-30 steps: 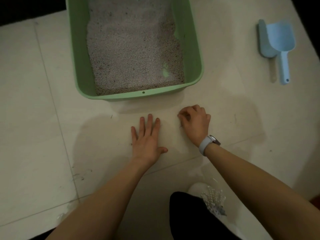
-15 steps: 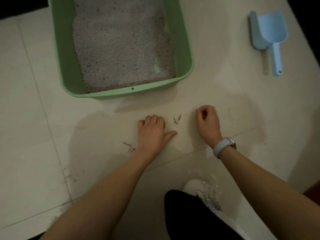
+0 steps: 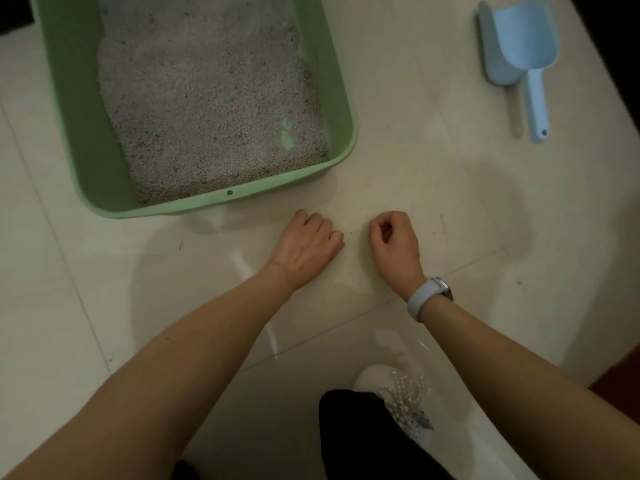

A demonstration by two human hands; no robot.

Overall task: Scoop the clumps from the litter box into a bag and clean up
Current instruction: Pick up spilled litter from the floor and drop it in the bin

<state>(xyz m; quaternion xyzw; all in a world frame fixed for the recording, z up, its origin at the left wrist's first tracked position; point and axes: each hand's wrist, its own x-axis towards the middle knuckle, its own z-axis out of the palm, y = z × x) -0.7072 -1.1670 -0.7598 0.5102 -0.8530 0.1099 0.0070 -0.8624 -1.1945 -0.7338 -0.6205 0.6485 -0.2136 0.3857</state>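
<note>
The litter box (image 3: 194, 109), a green tub, sits on the pale tiled floor (image 3: 433, 174), its grey litter (image 3: 207, 98) spread fairly level with a bare green patch near the front right corner; no clumps show. Just in front of its near rim both hands are down on the tile. The left hand (image 3: 306, 245) rests knuckles up with fingers curled under, and the right hand (image 3: 394, 242), near it but apart, has its fingers drawn in towards the thumb as if pinching; whether either has hold of any grains cannot be told. That low, gathered posture suggests picking stray litter off the floor, the clean-up part of the job. A pale watch (image 3: 427, 296) is on the right wrist. The blue scoop (image 3: 519, 46) lies well apart to the right, untouched, handle towards the person. No bag can be made out.
</note>
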